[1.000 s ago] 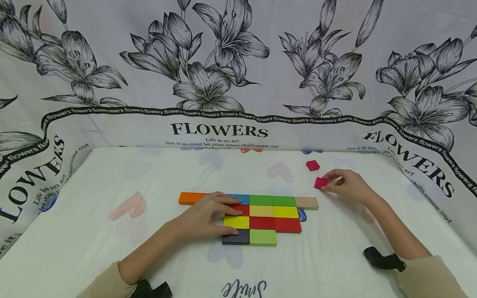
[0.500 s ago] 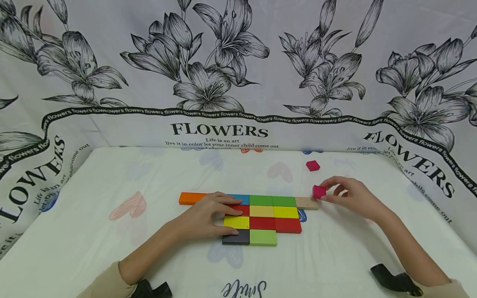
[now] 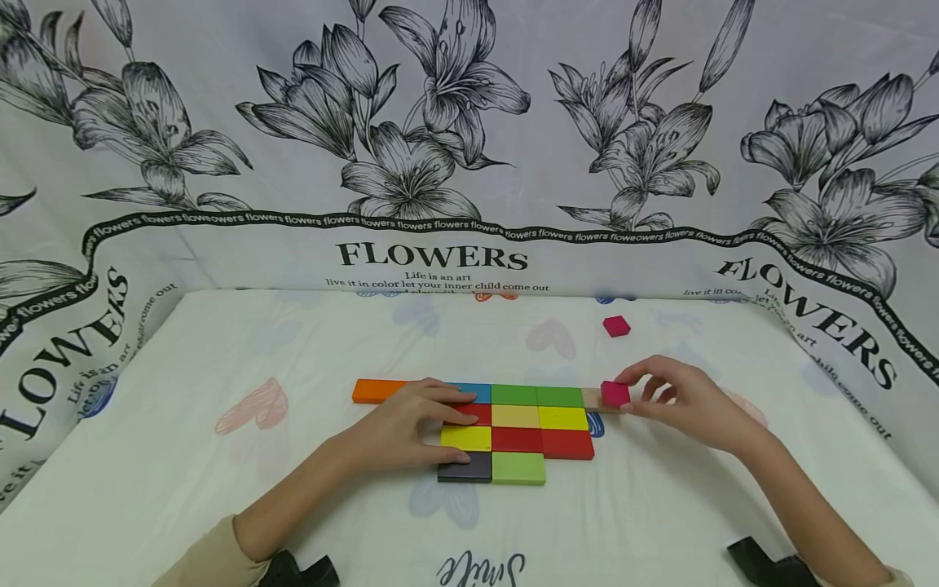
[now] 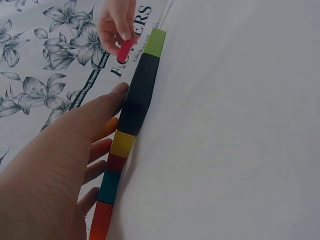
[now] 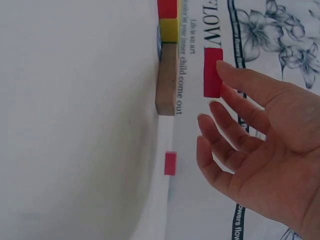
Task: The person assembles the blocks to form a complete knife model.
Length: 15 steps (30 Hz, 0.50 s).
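Note:
My right hand point(image 3: 685, 399) pinches a pinkish-red block point(image 3: 614, 395) between thumb and finger. In the head view the block covers part of a bare wood block point(image 3: 590, 398) at the right end of the top row; the right wrist view shows it held apart from that wood block point(image 5: 166, 82). My left hand point(image 3: 403, 428) rests on the left side of a flat arrangement of coloured blocks point(image 3: 515, 416), fingers spread. Its thumb touches the black block point(image 3: 465, 469); other fingertips lie on the blue block point(image 3: 475, 391) and a red block. The hand hides part of the top row.
Another pinkish-red block point(image 3: 616, 326) lies farther back on the white cloth point(image 3: 293, 489). An orange block point(image 3: 376, 391) forms the left end of the top row. A flower-printed curtain point(image 3: 440, 163) hangs behind. Black wrist mounts point(image 3: 301, 571) sit near both sleeves.
My right hand has carried the pinched pinkish-red block left and toward me, from the cloth beside the row to over the wood block. My left hand has stayed in place.

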### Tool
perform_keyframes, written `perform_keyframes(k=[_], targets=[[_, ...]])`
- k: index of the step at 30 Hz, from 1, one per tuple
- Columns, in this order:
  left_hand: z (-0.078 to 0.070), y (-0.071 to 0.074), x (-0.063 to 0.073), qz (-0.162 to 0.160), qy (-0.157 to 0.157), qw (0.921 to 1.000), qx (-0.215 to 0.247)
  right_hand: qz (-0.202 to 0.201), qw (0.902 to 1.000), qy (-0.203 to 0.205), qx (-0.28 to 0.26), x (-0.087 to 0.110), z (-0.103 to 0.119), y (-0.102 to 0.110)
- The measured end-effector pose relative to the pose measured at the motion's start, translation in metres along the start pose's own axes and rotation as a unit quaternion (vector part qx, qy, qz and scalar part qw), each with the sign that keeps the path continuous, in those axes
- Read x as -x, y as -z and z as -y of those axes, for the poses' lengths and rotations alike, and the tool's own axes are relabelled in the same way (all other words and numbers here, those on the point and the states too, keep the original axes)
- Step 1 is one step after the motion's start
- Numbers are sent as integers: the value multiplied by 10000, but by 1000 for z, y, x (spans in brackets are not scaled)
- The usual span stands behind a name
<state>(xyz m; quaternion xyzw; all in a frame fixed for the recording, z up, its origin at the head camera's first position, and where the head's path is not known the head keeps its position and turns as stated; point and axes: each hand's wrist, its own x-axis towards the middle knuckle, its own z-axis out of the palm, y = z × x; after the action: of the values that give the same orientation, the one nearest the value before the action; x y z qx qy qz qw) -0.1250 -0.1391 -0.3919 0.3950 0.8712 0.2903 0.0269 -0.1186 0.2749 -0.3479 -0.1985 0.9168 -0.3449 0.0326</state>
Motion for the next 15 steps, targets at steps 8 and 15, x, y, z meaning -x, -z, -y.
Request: perform_keyframes(k=[8,15], targets=[[-1,0,1,-1,34,10000,5,333,9992,73,-222,0,3,-7],[-1,0,1,-22,28,10000,4,593,9980,141,-137,-2,2,-8]])
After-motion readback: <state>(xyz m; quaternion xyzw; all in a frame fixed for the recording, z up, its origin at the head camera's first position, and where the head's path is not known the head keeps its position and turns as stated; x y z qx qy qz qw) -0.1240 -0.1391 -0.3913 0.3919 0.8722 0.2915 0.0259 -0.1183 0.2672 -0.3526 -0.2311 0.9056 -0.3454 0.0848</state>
